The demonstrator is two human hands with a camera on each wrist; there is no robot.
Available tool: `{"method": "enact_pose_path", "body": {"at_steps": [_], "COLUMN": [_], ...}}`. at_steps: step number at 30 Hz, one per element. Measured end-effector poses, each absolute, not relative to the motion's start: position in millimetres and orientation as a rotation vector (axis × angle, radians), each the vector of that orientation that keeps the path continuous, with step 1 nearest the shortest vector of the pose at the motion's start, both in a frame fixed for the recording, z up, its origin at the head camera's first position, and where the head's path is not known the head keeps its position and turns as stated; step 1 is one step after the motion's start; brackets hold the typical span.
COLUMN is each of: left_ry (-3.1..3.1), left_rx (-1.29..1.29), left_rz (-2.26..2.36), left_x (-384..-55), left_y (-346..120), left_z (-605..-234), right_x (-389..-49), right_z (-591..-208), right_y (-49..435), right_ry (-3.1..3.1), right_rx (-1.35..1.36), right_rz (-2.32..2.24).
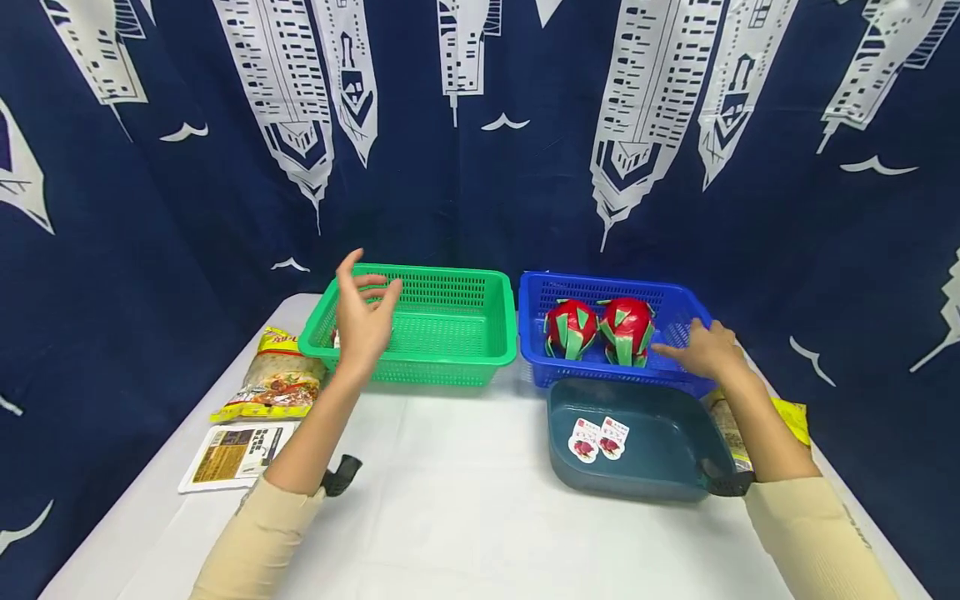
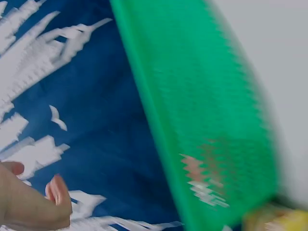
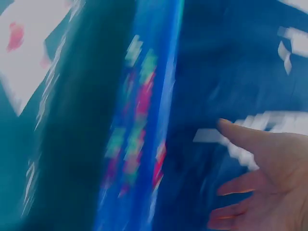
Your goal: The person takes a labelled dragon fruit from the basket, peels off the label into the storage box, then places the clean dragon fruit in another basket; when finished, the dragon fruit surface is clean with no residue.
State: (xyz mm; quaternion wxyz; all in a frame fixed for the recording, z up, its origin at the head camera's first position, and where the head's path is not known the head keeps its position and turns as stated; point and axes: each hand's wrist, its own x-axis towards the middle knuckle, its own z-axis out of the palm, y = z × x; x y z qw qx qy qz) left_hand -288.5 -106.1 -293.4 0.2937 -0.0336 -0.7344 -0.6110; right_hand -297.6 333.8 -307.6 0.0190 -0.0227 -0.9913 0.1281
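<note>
My left hand (image 1: pixel 365 321) is raised over the left part of the green basket (image 1: pixel 450 372), thumb and fingers spread apart with nothing between them. Something small, red and white (image 1: pixel 334 337), lies in that basket's left end, partly hidden by my hand. My right hand (image 1: pixel 708 350) is at the right end of the blue basket (image 1: pixel 600 283), fingers spread and holding nothing. Two red dragon fruits with green leaf tips, a left one (image 1: pixel 572 327) and a right one (image 1: pixel 627 327), sit in the blue basket. Both wrist views are blurred.
In front of the blue basket stands a dark teal bin (image 1: pixel 645 483) with two dragon-fruit cards (image 1: pixel 600 439) inside. At left lie a yellow food bag (image 1: pixel 277 375) and a white-edged flat pack (image 1: pixel 240 454). Another yellow bag (image 1: pixel 791 417) lies partly behind my right forearm.
</note>
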Motion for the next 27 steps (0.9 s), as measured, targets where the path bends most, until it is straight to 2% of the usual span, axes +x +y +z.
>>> {"method": "enact_pose_path", "body": {"at_steps": [5, 12, 19, 27], "left_ry": [-1.807, -1.737, -1.472, -1.166], "left_rx": [0.246, 0.543, 0.409, 0.212], "left_rz": [-1.600, -1.831, -2.042, -2.137], "left_x": [-278.2, -288.8, -300.3, -301.2], "left_y": [-138.1, -135.8, -136.3, -136.9], "left_z": [-331.7, -385.9, -409.5, -419.0], "right_x": [-317.4, -353.4, -383.1, -404.9], "right_z": [-282.8, -285.6, -321.1, -364.1], "right_y": [250.1, 86.6, -20.0, -72.7], "right_ry": [-2.711, -2.365, -2.462, -2.741], "right_rx": [0.065, 0.392, 0.543, 0.721], "right_rz": [0.693, 0.994, 1.268, 1.402]}}
